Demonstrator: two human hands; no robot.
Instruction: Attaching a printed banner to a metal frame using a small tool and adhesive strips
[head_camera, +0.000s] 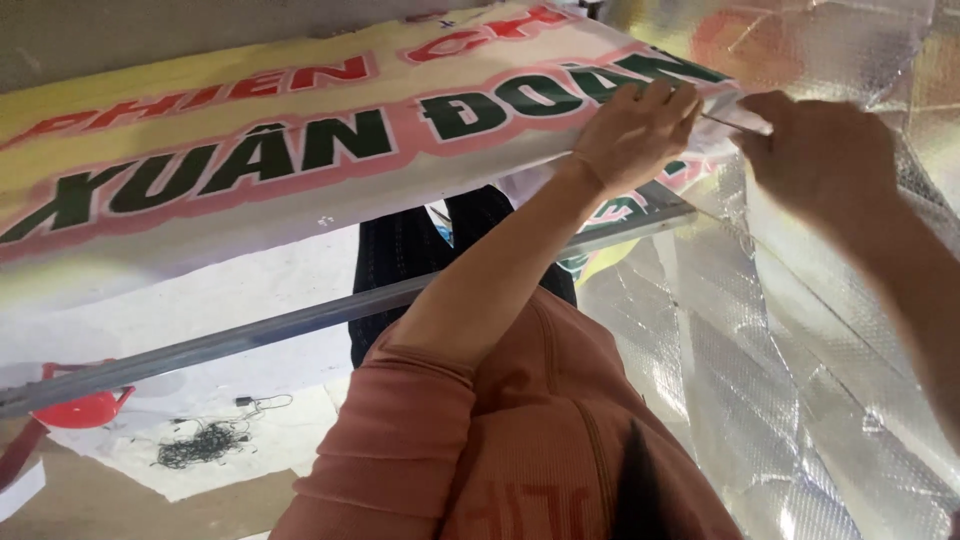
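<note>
- Left hand (635, 130) pressed against the edge of a printed banner (300, 150), fingers curled narrow over the hem, thumb side toward the corner.
- Right hand (825, 150) just beside it, fingers bunched close and pinching a thin wire (735, 124) running across to the banner's corner; exact fingertip grip hidden by the back of the hand.
- Banner stretched overhead and tilted, pale yellow with bold green and red lettering edged in pink, corner lying between the two hands, upper right of frame.
- Grey metal bar (300, 322) crossing diagonally beneath the banner, from lower left up toward the hands.
- Silver foil sheeting (800, 340), quilted and crinkled, filling the right side, touching the banner's corner and hanging down past the bar.
- Pink sleeve (400, 440) pushed back on the left forearm, matching garment bulking up the lower middle of the frame.
- Below: white sheet (250, 440) spread over a brownish floor, a dark tangle of wire (205, 442) lying on it.
- Red plastic stool (85, 405) near the left edge, partly under the bar.
- Dark fabric (410, 250), ribbed, visible behind the forearm beneath the banner; kind impossible to tell.
- Plain grey wall (150, 35) above the banner, upper left.
</note>
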